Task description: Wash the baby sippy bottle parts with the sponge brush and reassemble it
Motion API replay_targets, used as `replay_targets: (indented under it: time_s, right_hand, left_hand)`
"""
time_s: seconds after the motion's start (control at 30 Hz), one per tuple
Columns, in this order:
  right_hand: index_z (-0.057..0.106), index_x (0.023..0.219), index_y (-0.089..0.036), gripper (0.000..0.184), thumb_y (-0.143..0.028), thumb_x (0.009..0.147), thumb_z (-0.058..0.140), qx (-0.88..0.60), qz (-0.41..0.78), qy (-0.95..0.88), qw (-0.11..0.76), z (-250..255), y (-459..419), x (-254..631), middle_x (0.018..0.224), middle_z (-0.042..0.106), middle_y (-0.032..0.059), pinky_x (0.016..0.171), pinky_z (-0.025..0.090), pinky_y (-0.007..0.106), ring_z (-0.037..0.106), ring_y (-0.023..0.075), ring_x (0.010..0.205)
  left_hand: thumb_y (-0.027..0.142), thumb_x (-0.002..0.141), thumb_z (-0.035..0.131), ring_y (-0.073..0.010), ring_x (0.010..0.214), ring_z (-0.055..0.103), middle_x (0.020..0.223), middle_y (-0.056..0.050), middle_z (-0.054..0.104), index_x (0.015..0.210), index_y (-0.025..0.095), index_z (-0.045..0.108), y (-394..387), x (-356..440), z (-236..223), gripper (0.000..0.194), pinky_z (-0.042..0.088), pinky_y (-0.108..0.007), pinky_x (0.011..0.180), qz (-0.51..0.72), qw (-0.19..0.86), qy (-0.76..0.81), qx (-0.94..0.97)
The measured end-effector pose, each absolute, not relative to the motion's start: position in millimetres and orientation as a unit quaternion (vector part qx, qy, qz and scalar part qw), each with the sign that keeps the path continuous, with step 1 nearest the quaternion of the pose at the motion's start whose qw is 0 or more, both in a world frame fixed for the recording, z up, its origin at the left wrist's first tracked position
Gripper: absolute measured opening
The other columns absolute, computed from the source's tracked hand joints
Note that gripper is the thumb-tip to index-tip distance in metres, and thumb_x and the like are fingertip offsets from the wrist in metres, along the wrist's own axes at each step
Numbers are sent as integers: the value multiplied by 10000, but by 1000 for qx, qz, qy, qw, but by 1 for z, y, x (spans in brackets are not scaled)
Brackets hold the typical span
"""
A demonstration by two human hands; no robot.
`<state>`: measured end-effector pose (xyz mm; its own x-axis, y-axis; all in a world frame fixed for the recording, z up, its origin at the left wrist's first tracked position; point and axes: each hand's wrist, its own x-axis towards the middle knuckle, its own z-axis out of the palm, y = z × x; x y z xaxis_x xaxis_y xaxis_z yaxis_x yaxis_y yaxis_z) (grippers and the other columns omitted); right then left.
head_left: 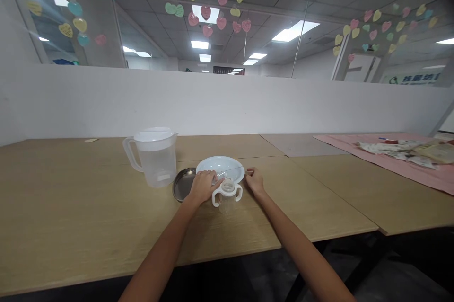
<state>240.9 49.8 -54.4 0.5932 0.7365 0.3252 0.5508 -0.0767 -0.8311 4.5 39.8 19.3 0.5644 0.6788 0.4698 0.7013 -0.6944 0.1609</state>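
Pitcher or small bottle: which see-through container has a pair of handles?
The small bottle, standing between the left hand and the right hand: a white handle curves down each side. The larger pitcher has only one, on its left.

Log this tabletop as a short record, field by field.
Left hand: at the bowl's near left side; grip unclear
Right hand: right of the bowl, fingertips near a thin rod
Bowl: white, beyond the bottle
Bottle: clear, upright, two white handles
Metal dish: left of the bowl
Pitcher: lidded, left of the dish
Pink cloth: far right
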Motion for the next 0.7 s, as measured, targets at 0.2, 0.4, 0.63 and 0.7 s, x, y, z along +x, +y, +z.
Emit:
replay_targets:
  time_s: [0.2,0.4,0.63,0.7]
  right_hand:
    - [601,986,-167,318,-177,693,478,-732,103,-408,537,-56,52,244,639,618,8,545,402,245,571,170,581]
    - [610,990,-169,310,-213,715,474,-718,98,-404,558,-52,49,242,617,612,8,539,402,250,578,176,587]
    - [602,1029,-143,332,-252,753,453,-719,76,-393,568,-47,45,244,583,596,8,528,400,247,566,176,567]
    - [598,1044,-139,342,-262,766,440,-723,63,-393,564,-47,44,245,600,603,10,531,402,244,566,174,569]
  left_hand:
    - [400,812,527,-173,720,544,757,-21,597,729,187,537,41,5,19,229,373,-275,671,-320,-24,-406,-856]
    - [172,703,538,-146,667,532,690,23,548,761,199,510,48,5,19,70,410,-260,665,-454,-117,-419,-778]
    - [182,653,633,-132,696,602,881,-3,602,1047,195,534,43,4,25,406,473,-263,687,-547,-274,-379,-694]
    - [179,633,660,-126,709,613,915,-12,595,1082,187,521,43,4,25,470,482,-249,672,-563,-336,-351,-669]
